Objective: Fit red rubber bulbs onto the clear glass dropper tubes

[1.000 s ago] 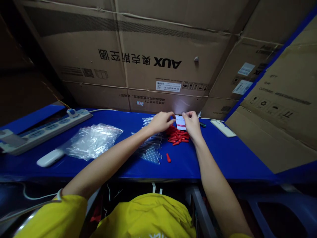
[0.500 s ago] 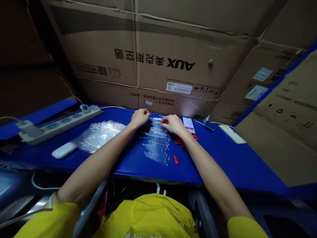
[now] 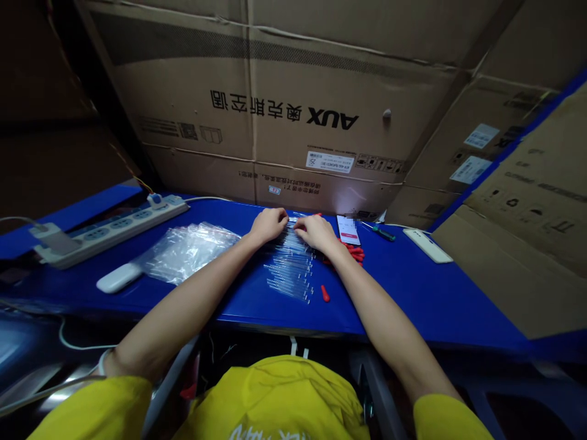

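Left hand (image 3: pixel 269 225) now nearer right hand (image 3: pixel 317 233)

And there's room to pass right of the bare right forearm (image 3: pixel 380 311), along the smooth blue worktop (image 3: pixel 440 299) towards the cream rectangular phone (image 3: pixel 428 245); dead ahead, the tall brown cardboard wall (image 3: pixel 284 67) blocks, while thin clear tubes (image 3: pixel 291 278) obstruct the middle!

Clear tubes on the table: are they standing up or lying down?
Lying down: the clear tubes stretch sideways, side by side, across the blue table.

Blue table (image 3: pixel 413 299) with clear tubes (image 3: pixel 290 276), red bulbs (image 3: pixel 356 252), plastic bags (image 3: pixel 186 250)
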Demonstrator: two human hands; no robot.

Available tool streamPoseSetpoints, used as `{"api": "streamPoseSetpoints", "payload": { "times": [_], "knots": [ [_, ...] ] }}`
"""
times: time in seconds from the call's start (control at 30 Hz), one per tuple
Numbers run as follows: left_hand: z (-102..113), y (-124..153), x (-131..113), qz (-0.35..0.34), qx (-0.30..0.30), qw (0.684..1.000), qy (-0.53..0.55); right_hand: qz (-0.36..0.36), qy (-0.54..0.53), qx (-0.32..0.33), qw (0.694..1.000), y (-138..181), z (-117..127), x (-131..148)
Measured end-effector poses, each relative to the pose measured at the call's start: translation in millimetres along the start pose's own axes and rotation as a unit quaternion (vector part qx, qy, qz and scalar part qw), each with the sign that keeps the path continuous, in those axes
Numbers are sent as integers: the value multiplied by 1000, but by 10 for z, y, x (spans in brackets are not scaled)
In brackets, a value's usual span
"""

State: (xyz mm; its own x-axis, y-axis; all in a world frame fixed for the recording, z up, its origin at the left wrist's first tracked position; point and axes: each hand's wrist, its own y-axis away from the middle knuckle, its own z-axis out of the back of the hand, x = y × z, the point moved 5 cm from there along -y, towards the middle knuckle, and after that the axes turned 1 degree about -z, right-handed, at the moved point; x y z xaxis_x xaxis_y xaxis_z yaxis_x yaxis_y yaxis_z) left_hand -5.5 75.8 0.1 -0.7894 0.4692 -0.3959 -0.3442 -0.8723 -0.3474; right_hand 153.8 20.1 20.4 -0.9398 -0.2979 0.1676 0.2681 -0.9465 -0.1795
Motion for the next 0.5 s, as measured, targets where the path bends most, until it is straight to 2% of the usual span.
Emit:
{"api": "streamPoseSetpoints", "payload": {
  "times": [0.13, 0.23, 0.33, 0.5],
  "knots": [
    [10, 10, -31, -22, 8, 1000, -6, -40, 37, -58, 997, 20, 103, -244],
    [4, 21, -60, -35, 20, 999, -15, -47, 59, -27, 997, 36, 78, -380],
    [-15, 32, -92, -50, 29, 998, -19, -40, 61, 5, 997, 36, 35, -397],
    [-30, 61, -157, -91, 17, 996, -10, -57, 83, -6, 995, 30, 85, -329]
  ]
}}
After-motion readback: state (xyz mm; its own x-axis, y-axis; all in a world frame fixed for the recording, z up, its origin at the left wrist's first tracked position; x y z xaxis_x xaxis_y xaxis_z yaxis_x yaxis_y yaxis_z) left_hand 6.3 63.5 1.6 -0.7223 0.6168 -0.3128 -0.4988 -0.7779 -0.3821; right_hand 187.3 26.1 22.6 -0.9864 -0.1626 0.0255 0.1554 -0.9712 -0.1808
